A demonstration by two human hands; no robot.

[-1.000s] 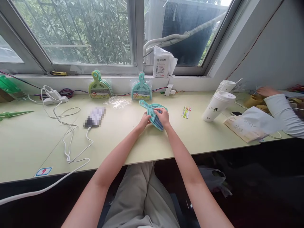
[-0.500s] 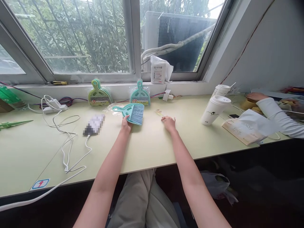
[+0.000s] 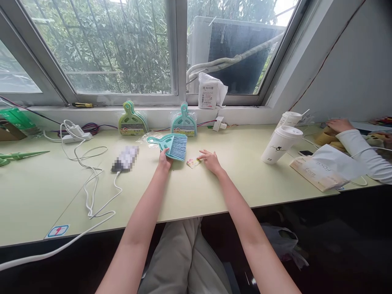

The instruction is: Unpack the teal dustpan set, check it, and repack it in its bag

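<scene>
My left hand (image 3: 165, 160) is closed around the lower edge of a teal mini dustpan and brush (image 3: 176, 146), holding it just above the desk with its handle pointing left. The blue bristles face up and to the right. To the right of it, my right hand (image 3: 211, 161) is low over the desk with fingers stretched out. Its fingertips touch the right end of a small printed card (image 3: 193, 163), which looks flat on the desk. Clear plastic wrapping (image 3: 143, 139) lies behind the dustpan's handle.
Wrapped dustpan sets, one stack green (image 3: 131, 120) and one teal (image 3: 184, 120), lean against the sill. At left are a pixelated device (image 3: 125, 159) and white cables (image 3: 92, 196). Paper cups (image 3: 280, 145) and a tissue pack (image 3: 318, 167) stand right, near another person's sleeve (image 3: 364, 153).
The card has moved left and toward me, close to the dustpan. My right hand has shifted slightly left with its fingers more extended. My left hand still holds the dustpan and brush.
</scene>
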